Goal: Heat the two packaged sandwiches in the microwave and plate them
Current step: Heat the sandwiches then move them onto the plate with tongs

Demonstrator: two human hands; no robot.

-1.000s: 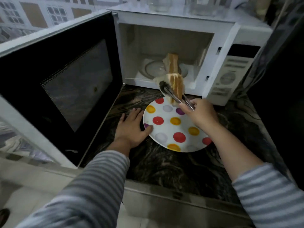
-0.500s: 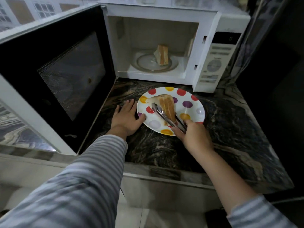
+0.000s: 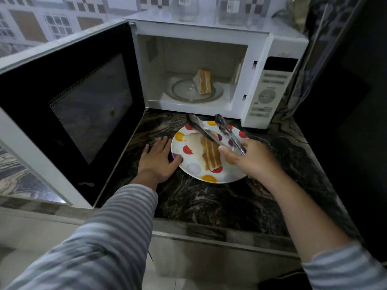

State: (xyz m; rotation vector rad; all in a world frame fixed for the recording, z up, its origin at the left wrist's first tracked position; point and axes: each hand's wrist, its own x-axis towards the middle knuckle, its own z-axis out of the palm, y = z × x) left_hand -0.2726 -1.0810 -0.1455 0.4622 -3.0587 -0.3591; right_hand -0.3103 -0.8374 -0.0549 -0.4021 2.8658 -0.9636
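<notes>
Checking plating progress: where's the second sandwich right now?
In the head view, the second sandwich stands on the glass turntable inside the open microwave, behind the dotted plate that holds the first sandwich.

The sandwich (image 3: 206,150), carried in the tongs (image 3: 217,132) a second ago, is now laid on the plate (image 3: 234,174). The tongs are opened and lifted off it toward the microwave (image 3: 209,65).

Two layered triangular sandwich halves showing: one (image 3: 210,154) lying on the plate, one (image 3: 202,81) standing in the oven. One white polka-dot plate (image 3: 211,178). One pair of metal tongs (image 3: 217,133). One white microwave oven (image 3: 272,49). Two hands working: left (image 3: 158,159), right (image 3: 252,159).
</notes>
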